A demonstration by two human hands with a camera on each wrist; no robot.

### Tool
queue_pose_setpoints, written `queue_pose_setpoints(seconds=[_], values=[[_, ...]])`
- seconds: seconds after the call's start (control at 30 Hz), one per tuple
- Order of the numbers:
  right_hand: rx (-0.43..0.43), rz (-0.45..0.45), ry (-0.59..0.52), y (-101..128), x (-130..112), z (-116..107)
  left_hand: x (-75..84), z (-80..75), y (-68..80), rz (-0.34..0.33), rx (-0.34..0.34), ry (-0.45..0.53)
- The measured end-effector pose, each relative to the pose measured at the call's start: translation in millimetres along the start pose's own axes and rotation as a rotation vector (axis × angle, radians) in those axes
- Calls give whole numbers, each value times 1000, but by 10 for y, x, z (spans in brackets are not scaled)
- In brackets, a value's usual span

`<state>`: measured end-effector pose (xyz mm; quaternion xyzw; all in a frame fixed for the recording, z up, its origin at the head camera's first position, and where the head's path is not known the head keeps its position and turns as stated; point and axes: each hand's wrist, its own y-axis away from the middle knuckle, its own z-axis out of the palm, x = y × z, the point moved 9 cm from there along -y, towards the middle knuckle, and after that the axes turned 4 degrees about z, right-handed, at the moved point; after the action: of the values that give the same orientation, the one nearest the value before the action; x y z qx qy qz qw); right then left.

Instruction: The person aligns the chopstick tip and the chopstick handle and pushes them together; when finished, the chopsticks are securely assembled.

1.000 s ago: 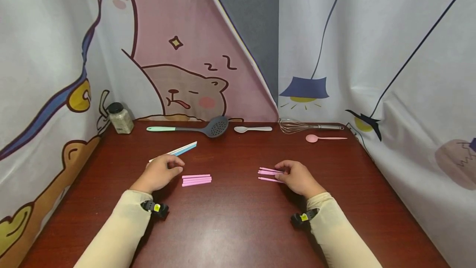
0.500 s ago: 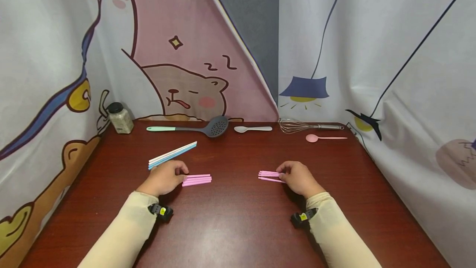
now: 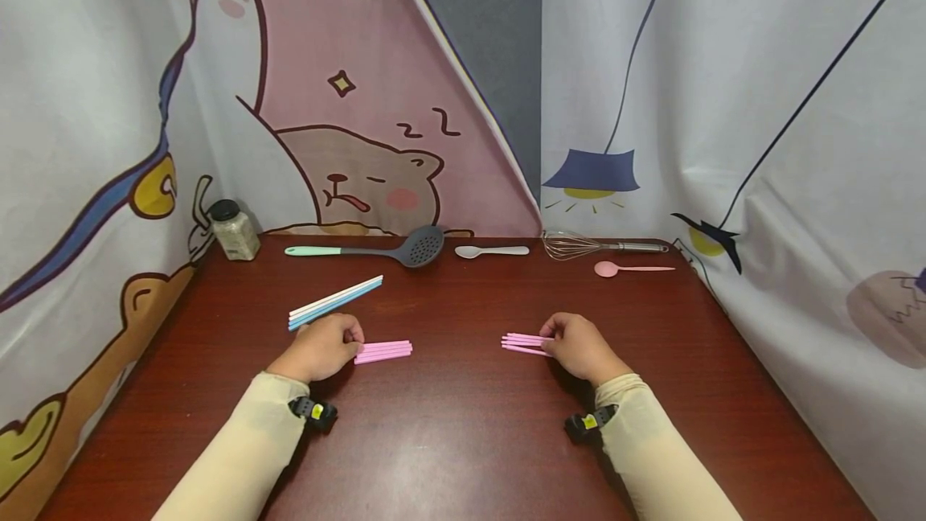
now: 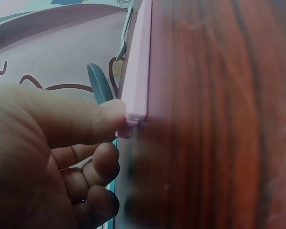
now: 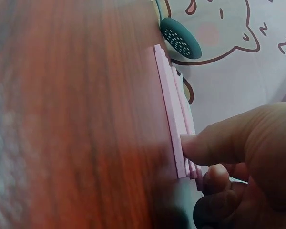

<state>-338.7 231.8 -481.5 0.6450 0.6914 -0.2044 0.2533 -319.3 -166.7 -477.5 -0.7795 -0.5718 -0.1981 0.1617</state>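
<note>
Fingers [image 4: 105,162] of L hand [image 3: 318,346] pinch pink sticks [image 3: 384,352], R hand [image 3: 581,349] a 2nd bunch [image 3: 525,340]; bkgd curtain [image 3: 376,30]: "Z Z".

left pink sticks [image 3: 385,352] | bunched | right pink sticks [image 3: 522,341] | slightly fanned | well apart

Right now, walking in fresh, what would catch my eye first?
Probably the cartoon bear, eye closed, printed on the backdrop behind the dark-red table. Next, bright against the tabletop, come the left bundle of pink sticks, pinched by the left hand, and the right bundle, pinched by the right hand.
</note>
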Motion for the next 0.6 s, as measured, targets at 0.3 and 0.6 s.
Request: queue_pose_setpoints(seconds=[0.3, 0.6], values=[[5, 2, -7, -2, -3, -25, 25, 0, -5, 16, -6, -8], [69, -43, 5, 35, -118, -126, 38, -39, -1, 43, 34, 76]])
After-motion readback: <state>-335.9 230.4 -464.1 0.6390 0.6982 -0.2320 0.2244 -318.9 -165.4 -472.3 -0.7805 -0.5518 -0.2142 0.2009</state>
